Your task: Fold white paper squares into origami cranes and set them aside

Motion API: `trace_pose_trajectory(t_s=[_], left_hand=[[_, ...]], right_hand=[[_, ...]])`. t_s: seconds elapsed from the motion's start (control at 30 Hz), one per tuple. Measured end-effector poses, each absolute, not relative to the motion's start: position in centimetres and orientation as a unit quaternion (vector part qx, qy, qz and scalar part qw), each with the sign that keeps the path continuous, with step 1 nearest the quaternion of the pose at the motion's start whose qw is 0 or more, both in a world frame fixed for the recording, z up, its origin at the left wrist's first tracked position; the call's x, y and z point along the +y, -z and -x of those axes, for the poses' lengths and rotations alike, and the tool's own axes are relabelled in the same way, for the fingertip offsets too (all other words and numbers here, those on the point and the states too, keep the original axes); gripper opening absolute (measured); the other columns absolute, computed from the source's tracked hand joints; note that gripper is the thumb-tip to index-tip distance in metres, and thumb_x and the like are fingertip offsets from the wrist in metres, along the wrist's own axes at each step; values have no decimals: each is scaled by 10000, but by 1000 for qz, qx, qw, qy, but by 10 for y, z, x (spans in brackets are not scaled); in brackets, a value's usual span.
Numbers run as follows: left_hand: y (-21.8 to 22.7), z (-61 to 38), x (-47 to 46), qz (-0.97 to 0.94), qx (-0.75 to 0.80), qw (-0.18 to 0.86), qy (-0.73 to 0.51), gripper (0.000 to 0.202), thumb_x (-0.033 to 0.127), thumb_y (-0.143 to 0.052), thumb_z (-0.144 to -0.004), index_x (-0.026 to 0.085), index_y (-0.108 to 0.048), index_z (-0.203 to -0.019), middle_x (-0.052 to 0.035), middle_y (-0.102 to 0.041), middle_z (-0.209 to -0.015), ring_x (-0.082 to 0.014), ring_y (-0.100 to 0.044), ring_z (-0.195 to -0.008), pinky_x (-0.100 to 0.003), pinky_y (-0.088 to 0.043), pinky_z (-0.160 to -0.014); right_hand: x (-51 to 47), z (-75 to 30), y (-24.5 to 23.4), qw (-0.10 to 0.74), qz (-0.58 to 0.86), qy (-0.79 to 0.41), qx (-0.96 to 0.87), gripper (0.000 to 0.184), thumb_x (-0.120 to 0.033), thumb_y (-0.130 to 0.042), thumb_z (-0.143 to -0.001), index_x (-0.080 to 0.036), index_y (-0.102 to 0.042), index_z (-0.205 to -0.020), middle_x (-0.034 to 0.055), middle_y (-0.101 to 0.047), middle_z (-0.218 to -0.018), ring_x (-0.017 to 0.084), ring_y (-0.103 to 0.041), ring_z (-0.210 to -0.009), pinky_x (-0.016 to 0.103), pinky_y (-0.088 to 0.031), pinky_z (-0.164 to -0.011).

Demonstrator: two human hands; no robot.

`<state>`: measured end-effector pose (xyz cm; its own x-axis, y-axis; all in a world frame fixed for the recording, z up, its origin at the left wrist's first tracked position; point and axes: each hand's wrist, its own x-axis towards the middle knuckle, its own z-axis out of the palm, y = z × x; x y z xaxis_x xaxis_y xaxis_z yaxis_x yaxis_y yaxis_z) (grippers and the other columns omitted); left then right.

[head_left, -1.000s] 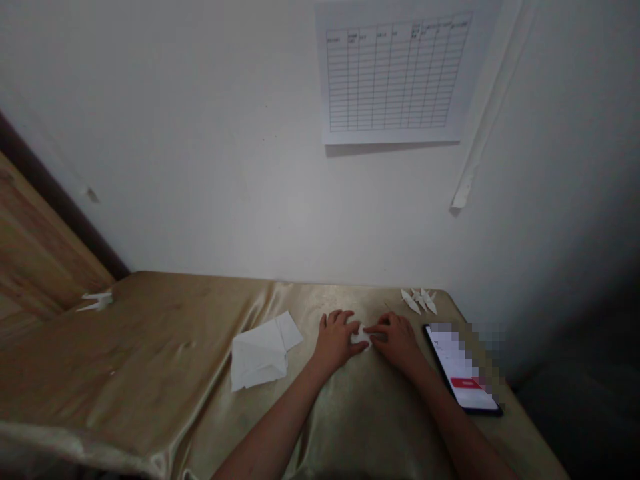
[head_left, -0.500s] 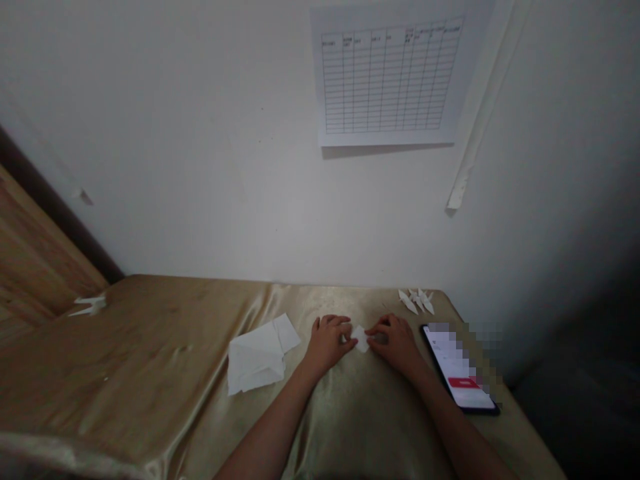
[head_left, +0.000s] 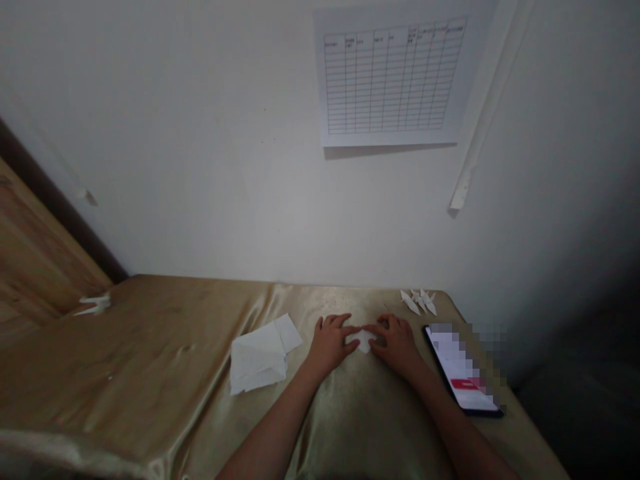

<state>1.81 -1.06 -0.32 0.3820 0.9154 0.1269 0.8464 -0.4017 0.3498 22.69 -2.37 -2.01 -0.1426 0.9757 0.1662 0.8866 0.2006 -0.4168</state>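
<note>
A small folded piece of white paper [head_left: 365, 340] lies on the golden satin cloth [head_left: 150, 373] near the back of the table. My left hand [head_left: 330, 341] rests palm down on its left side, fingertips pressing the paper's left edge. On the paper's right side my right hand [head_left: 395, 340] has its fingers curled, pinching that edge. The hands almost touch over the paper, which shows only between them.
A stack of white paper sheets [head_left: 260, 359] lies left of my left hand. Several small folded paper pieces [head_left: 419, 301] sit at the back right. A phone [head_left: 463, 377] with a lit screen lies to the right. Another folded paper piece [head_left: 95, 305] lies far left. A grid chart [head_left: 393, 77] hangs on the wall.
The hands stayed at the small paper; the fingers shifted slightly along its edges and more of the paper shows between them than a second ago.
</note>
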Motion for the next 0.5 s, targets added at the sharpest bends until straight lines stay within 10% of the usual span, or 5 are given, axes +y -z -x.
trace_pose_trajectory(t_s=[0.5], left_hand=[[-1, -13, -8, -830, 520, 126, -159, 45, 300, -732, -895, 269, -763, -900, -13, -664, -1393, -277, -554, -1315, -499, -391, -1156]], right_hand=[[-23, -231, 16, 230, 648, -110, -717, 126, -372, -750, -838, -254, -795, -830, 85, -672, -1121, 279, -561, -1151, 382, -414, -1015]])
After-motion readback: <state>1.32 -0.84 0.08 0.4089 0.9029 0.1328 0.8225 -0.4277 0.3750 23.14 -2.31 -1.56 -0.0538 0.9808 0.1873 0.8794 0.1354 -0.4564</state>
